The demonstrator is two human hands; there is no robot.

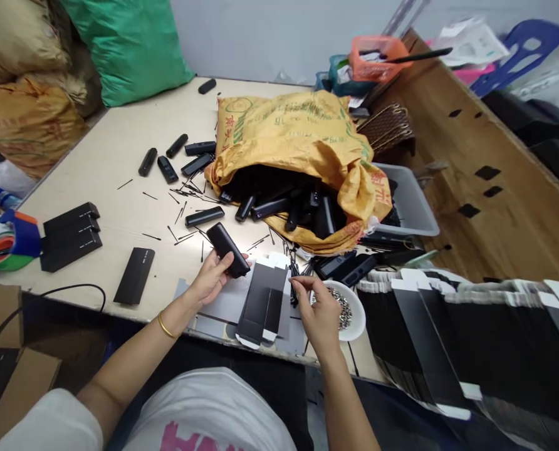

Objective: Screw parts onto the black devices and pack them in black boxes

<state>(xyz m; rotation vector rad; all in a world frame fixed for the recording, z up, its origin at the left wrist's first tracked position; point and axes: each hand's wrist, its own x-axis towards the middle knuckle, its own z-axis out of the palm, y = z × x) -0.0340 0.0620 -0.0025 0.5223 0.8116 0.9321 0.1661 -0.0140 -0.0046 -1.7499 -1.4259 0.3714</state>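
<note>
My left hand [214, 277] grips a black oblong device [227, 249] with rounded ends, tilted above the table. My right hand [321, 313] is pinched, thumb against forefinger, over a bunch of thin black sticks [293, 266]; whatever is between the fingertips is too small to make out. Between the hands lies a flattened black carton [261, 300] with white flaps, resting on grey sheets [225, 300]. Just right of my right hand, a white bowl [358, 316] holds small shiny metal pieces [344, 307].
A yellow woven sack [293, 134] spills more black devices [270, 208]. Loose sticks [192, 188] are scattered left of it. Closed black boxes [135, 275] lie at left. Flat cartons [411, 338] are stacked at right, before a wooden panel [472, 156]. A plastic bin [415, 200] stands behind.
</note>
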